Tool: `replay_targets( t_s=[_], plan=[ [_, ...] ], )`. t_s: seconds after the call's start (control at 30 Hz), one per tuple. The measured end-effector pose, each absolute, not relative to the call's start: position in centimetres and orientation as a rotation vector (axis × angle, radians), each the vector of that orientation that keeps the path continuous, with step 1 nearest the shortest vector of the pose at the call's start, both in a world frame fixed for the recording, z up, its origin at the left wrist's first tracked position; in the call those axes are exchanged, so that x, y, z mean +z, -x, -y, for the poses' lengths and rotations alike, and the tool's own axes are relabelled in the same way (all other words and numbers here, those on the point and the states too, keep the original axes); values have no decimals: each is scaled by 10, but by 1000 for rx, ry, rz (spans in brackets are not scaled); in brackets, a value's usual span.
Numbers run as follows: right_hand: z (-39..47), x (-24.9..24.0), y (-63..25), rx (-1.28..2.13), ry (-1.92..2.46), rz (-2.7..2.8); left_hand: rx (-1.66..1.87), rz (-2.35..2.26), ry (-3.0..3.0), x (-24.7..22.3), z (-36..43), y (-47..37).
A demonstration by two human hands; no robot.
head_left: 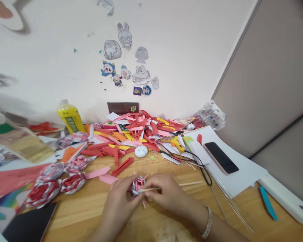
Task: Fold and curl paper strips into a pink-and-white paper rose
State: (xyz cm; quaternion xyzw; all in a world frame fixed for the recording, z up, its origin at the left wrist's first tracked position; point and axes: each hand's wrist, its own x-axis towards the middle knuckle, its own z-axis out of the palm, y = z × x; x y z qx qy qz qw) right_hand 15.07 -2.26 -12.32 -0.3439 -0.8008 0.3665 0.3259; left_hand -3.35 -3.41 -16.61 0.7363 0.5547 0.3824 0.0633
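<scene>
Gripping: left fingers (125, 183) closed around pink-and-white folded-paper flower (138, 185), above wooden desk (91, 205) | right fingers (153, 180) pinched shut on thin pale wooden stick (147, 190), tip touching flower's side | beyond: glossy white oval case (141, 151) | farther: yellow glue gun (177, 144) beside heaped red, pink, yellow paper strips (136, 127)

Head view: from above wooden table (83, 215), facing forward and down, fairly near.
</scene>
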Motion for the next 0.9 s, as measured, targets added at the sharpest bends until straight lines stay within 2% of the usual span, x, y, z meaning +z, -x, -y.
replay_targets(
  t_s=[0.13, 0.47, 0.9],
  plan=[
    [22, -121, -152, 1103, 967, 2088, 1167, -1662, -2258, -168, 35, 34],
    [25, -124, -149, 869, 1130, 2240, 1062, -1563, -2330, -163, 36, 30],
    [19, -130, -148, 551, 1060, 2295, 1087, -1530, -2314, -164, 37, 29]
  ],
)
